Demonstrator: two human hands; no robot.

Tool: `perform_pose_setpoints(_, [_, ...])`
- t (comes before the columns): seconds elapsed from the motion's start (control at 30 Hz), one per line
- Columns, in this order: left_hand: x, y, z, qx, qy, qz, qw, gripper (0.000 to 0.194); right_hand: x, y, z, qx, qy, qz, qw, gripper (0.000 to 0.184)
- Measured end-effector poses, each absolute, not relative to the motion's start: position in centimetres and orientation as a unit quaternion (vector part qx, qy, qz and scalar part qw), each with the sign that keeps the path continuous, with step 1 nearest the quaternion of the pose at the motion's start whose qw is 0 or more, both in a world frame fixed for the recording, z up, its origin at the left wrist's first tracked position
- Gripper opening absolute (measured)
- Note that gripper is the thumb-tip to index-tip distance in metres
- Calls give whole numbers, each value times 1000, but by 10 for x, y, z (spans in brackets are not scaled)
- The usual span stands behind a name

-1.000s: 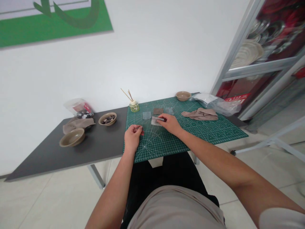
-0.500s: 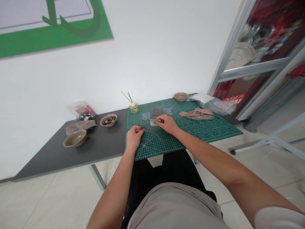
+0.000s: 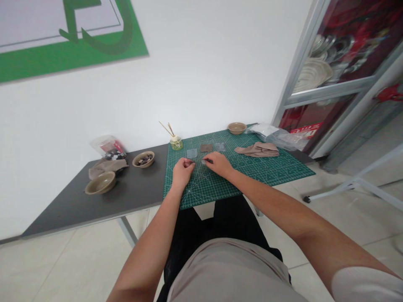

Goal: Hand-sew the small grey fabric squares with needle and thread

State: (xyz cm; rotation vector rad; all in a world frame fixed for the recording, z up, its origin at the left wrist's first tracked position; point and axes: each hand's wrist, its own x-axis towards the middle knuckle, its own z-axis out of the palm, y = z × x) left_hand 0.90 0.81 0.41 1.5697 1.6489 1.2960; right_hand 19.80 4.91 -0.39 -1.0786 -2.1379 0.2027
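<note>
Pinching a dark piece (image 3: 193,162) in the closed left hand (image 3: 183,172); at three o'clock, likewise a pale piece (image 3: 203,162) in the closed right hand (image 3: 219,165). Holding both over the cutting mat (image 3: 204,188), toward six o'clock from the brown square (image 3: 206,147).

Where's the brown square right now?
In the head view, the brown square lies on the green mat, just beyond the right hand, with one bluish square to its left and another to its right.

My left hand (image 3: 182,172) and right hand (image 3: 219,163) pinched, close together over the green mat (image 3: 217,184), forearms (image 3: 267,198) crossing its near edge
</note>
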Motion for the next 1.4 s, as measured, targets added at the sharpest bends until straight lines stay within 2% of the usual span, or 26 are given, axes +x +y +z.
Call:
perform_pose_setpoints(0.2, [8, 13, -10, 553, 570, 534, 292, 14, 185, 44, -3, -356, -839, 45, 410, 19])
perform_pose_setpoints(0.33, [6, 11, -11, 541, 563, 554, 290, 14, 176, 41, -4, -301, -868, 31, 393, 26])
perform_pose_setpoints(0.7, [9, 8, -5, 547, 542, 541, 337, 9, 170, 31, -2, -296, -909, -24, 292, 40])
perform_pose_setpoints(1.1, [9, 4, -4, 537, 566, 531, 331, 5, 166, 33, -4, -293, -906, 11, 304, 47])
perform_pose_setpoints(1.3, [9, 5, -4, 519, 563, 549, 336, 15, 170, 32, -4, -336, -892, 26, 302, 50])
perform_pose_setpoints(1.4, [8, 7, -5, 523, 561, 545, 339, 10, 169, 30, -4, -325, -897, 25, 300, 49])
